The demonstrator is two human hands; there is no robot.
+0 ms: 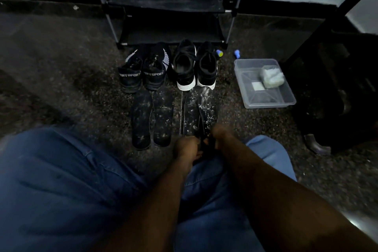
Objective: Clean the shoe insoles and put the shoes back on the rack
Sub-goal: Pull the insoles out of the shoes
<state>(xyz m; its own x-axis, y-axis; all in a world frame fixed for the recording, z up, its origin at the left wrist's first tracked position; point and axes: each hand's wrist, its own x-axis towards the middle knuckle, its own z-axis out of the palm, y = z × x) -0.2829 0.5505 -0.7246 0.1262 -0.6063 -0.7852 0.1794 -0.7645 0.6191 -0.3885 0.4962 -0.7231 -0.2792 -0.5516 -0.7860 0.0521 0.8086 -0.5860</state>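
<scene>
Several dark insoles dusted with white powder lie on the carpet: a left pair and a right pair. Behind them stand two black "SPORT" shoes and two black shoes with white soles. My left hand and my right hand are at the near ends of the right pair, fingers curled round a dark thing between them; it is too dark to tell whether that is an insole heel. The black shoe rack stands behind the shoes.
A clear plastic tub holding a pale sponge-like block sits to the right. Small blue objects lie near the rack's right leg. Dark furniture stands at far right. My knees in blue jeans fill the foreground.
</scene>
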